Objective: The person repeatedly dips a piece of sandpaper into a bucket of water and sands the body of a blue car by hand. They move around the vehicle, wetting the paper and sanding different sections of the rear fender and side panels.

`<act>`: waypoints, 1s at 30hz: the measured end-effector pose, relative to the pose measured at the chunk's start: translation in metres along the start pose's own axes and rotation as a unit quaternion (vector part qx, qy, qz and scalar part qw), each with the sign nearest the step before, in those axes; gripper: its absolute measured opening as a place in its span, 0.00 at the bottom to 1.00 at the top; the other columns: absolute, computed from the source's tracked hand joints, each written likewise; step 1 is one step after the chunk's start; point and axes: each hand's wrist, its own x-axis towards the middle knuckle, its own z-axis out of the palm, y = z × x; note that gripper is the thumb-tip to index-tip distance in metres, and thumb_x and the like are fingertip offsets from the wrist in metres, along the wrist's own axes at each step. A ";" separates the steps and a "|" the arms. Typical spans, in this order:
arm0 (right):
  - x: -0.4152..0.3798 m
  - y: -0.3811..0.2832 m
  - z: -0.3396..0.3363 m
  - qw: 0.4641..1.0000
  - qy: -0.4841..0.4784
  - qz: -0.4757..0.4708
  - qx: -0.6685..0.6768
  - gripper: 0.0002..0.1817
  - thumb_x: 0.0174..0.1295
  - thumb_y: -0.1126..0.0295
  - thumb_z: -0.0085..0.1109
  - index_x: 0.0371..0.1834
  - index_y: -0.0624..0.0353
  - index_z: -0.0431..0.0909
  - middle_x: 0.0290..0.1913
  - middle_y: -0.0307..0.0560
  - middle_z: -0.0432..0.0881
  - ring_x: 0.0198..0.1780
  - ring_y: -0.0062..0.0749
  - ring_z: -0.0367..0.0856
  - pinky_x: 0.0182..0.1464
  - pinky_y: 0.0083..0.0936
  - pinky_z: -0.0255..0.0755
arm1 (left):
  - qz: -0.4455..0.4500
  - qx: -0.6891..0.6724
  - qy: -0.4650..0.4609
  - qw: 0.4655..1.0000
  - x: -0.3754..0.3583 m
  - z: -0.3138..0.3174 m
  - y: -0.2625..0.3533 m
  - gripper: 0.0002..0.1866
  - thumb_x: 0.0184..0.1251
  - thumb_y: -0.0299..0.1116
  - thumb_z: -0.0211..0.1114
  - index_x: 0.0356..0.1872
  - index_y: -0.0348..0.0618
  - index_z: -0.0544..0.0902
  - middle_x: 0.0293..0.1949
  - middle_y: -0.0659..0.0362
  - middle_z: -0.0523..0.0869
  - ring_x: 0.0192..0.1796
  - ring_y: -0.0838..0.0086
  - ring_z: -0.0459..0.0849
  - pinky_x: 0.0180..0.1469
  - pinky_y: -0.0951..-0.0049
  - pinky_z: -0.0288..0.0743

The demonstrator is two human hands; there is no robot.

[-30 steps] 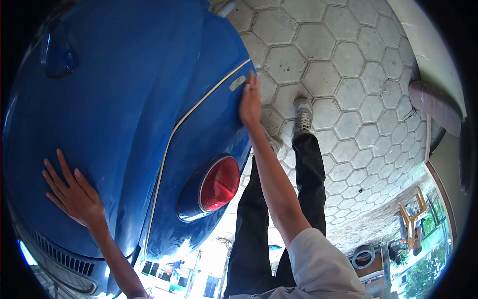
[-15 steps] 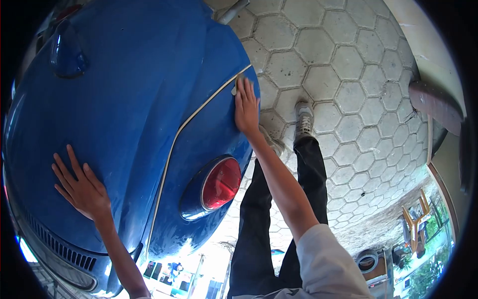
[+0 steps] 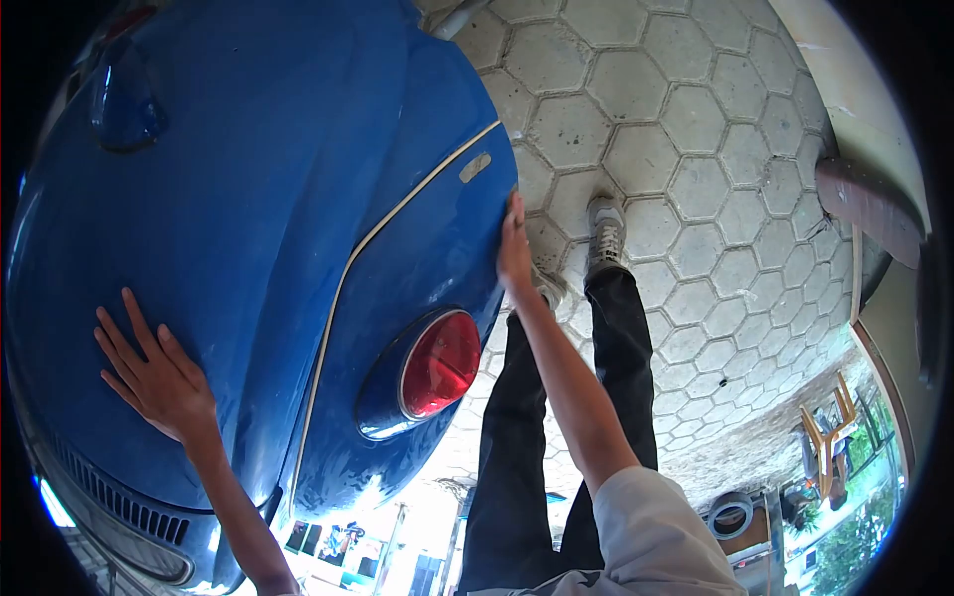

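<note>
My left hand (image 3: pixel 159 382) lies with its fingers spread on the blue car body (image 3: pixel 229 179), above the row of vent slots (image 3: pixel 119 497). At the outer edge of the blue fender, my right hand (image 3: pixel 514 248) rests edge-on against the side, its fingers extended and no object visible in it. A pale oblong patch (image 3: pixel 475 168) shows on the fender, up and left of my right hand, beside the cream trim strip (image 3: pixel 373 241). The red tail light (image 3: pixel 440 364) sits below my right hand, in its chrome rim.
Hexagonal paving (image 3: pixel 696 189) covers the ground around my shoes (image 3: pixel 606 233). A brown rounded object (image 3: pixel 870 209) stands at the right. A wooden chair (image 3: pixel 827 437) and a round grey coil or tyre (image 3: pixel 730 517) are farther off at lower right. A metal pipe (image 3: pixel 459 20) sticks out at the top.
My right hand has moved down and outward from the fender's top to its side edge, uncovering the pale patch. My left hand appears slightly farther left, as the view shifted a little.
</note>
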 end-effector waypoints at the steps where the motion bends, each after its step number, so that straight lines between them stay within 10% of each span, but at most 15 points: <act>1: 0.016 -0.004 0.002 0.999 -0.008 0.020 0.049 0.32 0.81 0.48 0.26 0.81 0.51 0.53 0.83 0.50 0.51 0.83 0.45 0.44 0.80 0.48 0.39 | 0.001 -0.003 0.001 1.000 -0.001 -0.001 -0.001 0.30 0.79 0.60 0.26 0.75 0.74 0.66 0.76 0.60 0.67 0.77 0.60 0.65 0.75 0.38 0.58; 2: 0.036 -0.014 0.003 0.994 -0.015 0.040 0.098 0.33 0.81 0.48 0.26 0.81 0.54 0.53 0.82 0.51 0.51 0.83 0.44 0.45 0.81 0.39 0.40 | 0.002 -0.006 0.003 1.000 0.000 -0.001 -0.001 0.30 0.79 0.60 0.27 0.75 0.74 0.66 0.76 0.60 0.67 0.77 0.59 0.65 0.75 0.37 0.58; 4: 0.061 -0.027 0.024 0.993 0.062 -0.094 0.028 0.29 0.81 0.50 0.27 0.78 0.48 0.62 0.81 0.50 0.54 0.82 0.46 0.50 0.79 0.59 0.39 | 0.001 -0.009 0.007 1.000 0.002 -0.001 0.001 0.30 0.79 0.60 0.28 0.74 0.74 0.67 0.76 0.59 0.67 0.77 0.59 0.65 0.75 0.37 0.58; 7: -0.025 -0.065 0.022 0.940 -0.076 -0.210 -0.257 0.29 0.81 0.51 0.26 0.80 0.46 0.58 0.82 0.48 0.52 0.83 0.47 0.46 0.81 0.53 0.36 | 0.002 -0.011 0.006 1.000 0.000 -0.005 0.003 0.29 0.79 0.59 0.29 0.74 0.74 0.67 0.75 0.59 0.67 0.77 0.59 0.65 0.75 0.37 0.58; 10: -0.073 -0.017 -0.018 0.933 -0.173 -0.228 -0.219 0.28 0.81 0.52 0.28 0.81 0.41 0.56 0.84 0.46 0.48 0.83 0.49 0.43 0.79 0.61 0.34 | -0.011 -0.018 0.006 1.000 0.003 -0.004 0.005 0.29 0.80 0.60 0.28 0.74 0.74 0.67 0.75 0.58 0.68 0.77 0.58 0.65 0.74 0.36 0.58; 13: -0.053 0.013 -0.029 0.985 -0.092 -0.042 -0.138 0.27 0.80 0.51 0.34 0.80 0.40 0.59 0.84 0.48 0.48 0.84 0.51 0.41 0.78 0.62 0.34 | -0.020 -0.023 -0.003 1.000 0.001 -0.004 0.004 0.30 0.80 0.60 0.28 0.74 0.73 0.67 0.75 0.59 0.68 0.77 0.58 0.65 0.75 0.36 0.57; 15: -0.046 -0.001 -0.004 0.994 -0.040 -0.088 -0.056 0.28 0.80 0.52 0.33 0.81 0.42 0.57 0.84 0.48 0.48 0.84 0.51 0.40 0.78 0.61 0.34 | -0.017 -0.027 -0.007 0.999 0.000 -0.004 0.004 0.29 0.80 0.59 0.29 0.73 0.72 0.69 0.75 0.59 0.69 0.77 0.59 0.64 0.77 0.36 0.54; 18: -0.080 -0.022 -0.010 0.970 -0.144 -0.167 -0.100 0.29 0.81 0.52 0.29 0.82 0.46 0.54 0.84 0.50 0.47 0.84 0.50 0.39 0.80 0.54 0.34 | -0.012 -0.152 0.025 0.988 -0.012 -0.020 0.013 0.26 0.82 0.54 0.36 0.69 0.62 0.76 0.72 0.57 0.72 0.77 0.60 0.65 0.79 0.39 0.47; 21: -0.128 0.009 -0.033 0.965 -0.228 -0.112 -0.070 0.29 0.82 0.53 0.28 0.82 0.49 0.53 0.84 0.52 0.46 0.84 0.49 0.38 0.81 0.47 0.34 | 0.054 -0.519 -0.025 0.853 -0.070 -0.064 0.071 0.21 0.78 0.46 0.49 0.55 0.46 0.84 0.69 0.50 0.75 0.77 0.53 0.65 0.81 0.42 0.33; 25: -0.130 0.000 -0.036 0.968 -0.229 -0.095 -0.043 0.30 0.81 0.50 0.26 0.81 0.49 0.55 0.84 0.49 0.46 0.84 0.47 0.38 0.81 0.48 0.33 | 0.145 -0.587 -0.230 0.763 -0.161 -0.083 0.139 0.30 0.67 0.59 0.61 0.62 0.50 0.81 0.65 0.49 0.78 0.71 0.53 0.72 0.75 0.42 0.56; 30: -0.146 -0.008 -0.040 0.962 -0.249 -0.098 -0.045 0.33 0.80 0.44 0.21 0.81 0.47 0.57 0.84 0.46 0.47 0.84 0.43 0.39 0.80 0.49 0.32 | 0.160 -0.566 -0.165 0.792 -0.163 -0.081 0.146 0.38 0.60 0.62 0.66 0.66 0.49 0.78 0.64 0.47 0.79 0.68 0.53 0.76 0.73 0.45 0.62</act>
